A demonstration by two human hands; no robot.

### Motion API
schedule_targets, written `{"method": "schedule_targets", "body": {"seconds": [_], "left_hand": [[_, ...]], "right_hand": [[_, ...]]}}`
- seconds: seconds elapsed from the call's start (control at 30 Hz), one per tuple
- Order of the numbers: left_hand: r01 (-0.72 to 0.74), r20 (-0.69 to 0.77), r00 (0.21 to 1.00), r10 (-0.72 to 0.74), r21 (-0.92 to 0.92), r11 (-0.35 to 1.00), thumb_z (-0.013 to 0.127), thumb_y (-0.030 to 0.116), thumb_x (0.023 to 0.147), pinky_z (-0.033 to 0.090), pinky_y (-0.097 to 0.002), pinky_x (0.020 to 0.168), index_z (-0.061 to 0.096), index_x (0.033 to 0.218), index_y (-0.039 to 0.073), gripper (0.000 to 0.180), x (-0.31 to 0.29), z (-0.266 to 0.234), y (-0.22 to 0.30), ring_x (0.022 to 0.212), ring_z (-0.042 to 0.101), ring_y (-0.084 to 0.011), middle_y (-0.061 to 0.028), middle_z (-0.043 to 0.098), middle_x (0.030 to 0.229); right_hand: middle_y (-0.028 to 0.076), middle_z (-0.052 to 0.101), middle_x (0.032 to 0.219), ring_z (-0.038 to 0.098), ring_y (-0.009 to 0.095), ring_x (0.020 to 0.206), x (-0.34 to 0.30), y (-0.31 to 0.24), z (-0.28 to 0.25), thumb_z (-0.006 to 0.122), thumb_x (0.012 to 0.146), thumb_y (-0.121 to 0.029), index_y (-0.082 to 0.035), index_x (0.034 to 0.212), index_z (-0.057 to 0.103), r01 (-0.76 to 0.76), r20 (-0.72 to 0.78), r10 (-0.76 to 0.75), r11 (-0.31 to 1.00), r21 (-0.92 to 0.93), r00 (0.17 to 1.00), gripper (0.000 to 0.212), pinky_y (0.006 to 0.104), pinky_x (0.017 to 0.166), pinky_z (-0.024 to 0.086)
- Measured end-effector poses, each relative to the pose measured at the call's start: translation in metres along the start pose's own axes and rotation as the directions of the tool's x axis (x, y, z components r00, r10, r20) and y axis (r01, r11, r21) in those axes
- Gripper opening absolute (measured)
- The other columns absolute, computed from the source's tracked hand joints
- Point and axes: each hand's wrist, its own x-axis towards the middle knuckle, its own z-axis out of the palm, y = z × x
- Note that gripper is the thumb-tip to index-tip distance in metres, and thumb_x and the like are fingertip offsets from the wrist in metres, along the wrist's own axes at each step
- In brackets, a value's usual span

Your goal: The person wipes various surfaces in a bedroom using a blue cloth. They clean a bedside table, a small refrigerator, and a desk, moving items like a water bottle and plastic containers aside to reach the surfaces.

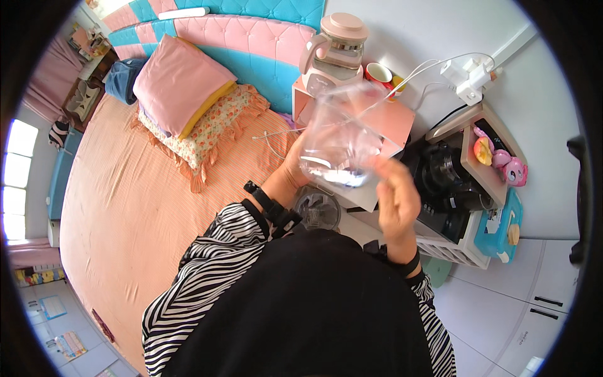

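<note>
A clear see-through plastic piece [342,141], boxy in outline and smeared by motion, is held up in front of me. Whether it is a bag or a stiff container cannot be made out. My left hand [294,162] grips it from the left side, with the fingers partly behind it and showing faintly through. At its lower right edge, my right hand [399,200] has its thumb and forefinger closed on the rim, the other fingers curled. Behind it stands a pink bedside cabinet [392,122]. Below my left wrist is a dark see-through bin [318,209].
A glass kettle [339,47] with a pink lid and a red mug [379,72] stand on the cabinet. White cables run to a plug adapter [468,81]. The bed [138,220] fills the left; black cookware [449,169] and a blue box [500,229] are at right.
</note>
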Motion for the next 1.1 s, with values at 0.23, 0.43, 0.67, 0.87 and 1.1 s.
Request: {"method": "schedule_targets", "body": {"seconds": [0.23,0.43,0.67,0.87,1.1], "left_hand": [[0.627,0.377,0.739,-0.559,-0.079,0.775,0.043,0.059,0.086,0.055,-0.044,0.063,0.028,0.14,0.009,0.076,-0.008,0.008,-0.017,0.084,0.064,-0.0348,-0.025,0.055,0.113],[0.683,0.28,0.633,-0.721,0.236,0.691,0.03,0.071,0.083,0.054,-0.0406,0.064,0.03,0.139,0.011,0.083,-0.011,0.005,-0.028,0.088,0.063,-0.0338,-0.0211,0.056,0.114],[0.484,0.144,0.867,-0.478,-0.008,0.875,0.033,0.064,0.088,0.045,-0.036,0.088,0.032,0.137,0.006,0.076,-0.016,-0.003,-0.031,0.104,0.056,-0.0273,-0.0206,0.051,0.121],[0.137,0.023,0.986,-0.168,0.475,0.869,0.066,0.018,0.082,0.046,-0.0304,0.074,0.044,0.125,0.002,0.05,-0.017,0.012,-0.044,0.087,0.058,-0.0178,-0.0096,0.059,0.1],[-0.337,0.278,0.932,0.234,0.9,0.276,0.059,0.002,0.073,0.047,-0.0427,0.066,0.05,0.111,0.005,0.039,-0.025,0.017,-0.03,0.077,0.058,-0.0388,-0.0192,0.06,0.084]], "right_hand": [[0.019,0.045,0.13,0.045,0.031,0.119,0.003,0.042,-0.014,0.068,0.074,-0.009,0.004,0.115,0.052,-0.165,0.083,0.185,0.966,-0.199,0.979,0.046,0.0351,0.098,0.036],[0.016,0.062,0.104,0.059,0.023,0.097,-0.002,0.056,-0.038,0.066,0.08,-0.013,0.001,0.097,0.06,-0.114,0.136,0.126,0.989,-0.089,0.983,0.023,0.031,0.084,0.046],[0.006,0.062,0.067,0.052,0.008,0.05,-0.016,0.085,-0.044,0.061,0.088,-0.023,-0.002,0.073,0.057,-0.64,-0.249,0.651,0.757,0.132,0.717,0.027,0.0203,0.049,0.042],[0.008,0.06,0.061,0.051,0.012,0.044,-0.028,0.109,-0.048,0.065,0.083,-0.032,-0.003,0.071,0.057,-0.806,-0.142,0.84,0.542,0.237,0.524,0.033,0.023,0.043,0.041],[0.005,0.06,0.071,0.055,0.014,0.056,-0.052,0.138,-0.038,0.064,0.083,-0.038,-0.006,0.071,0.058,-0.92,0.22,0.941,0.167,0.355,0.256,0.034,0.0248,0.05,0.043]]}}
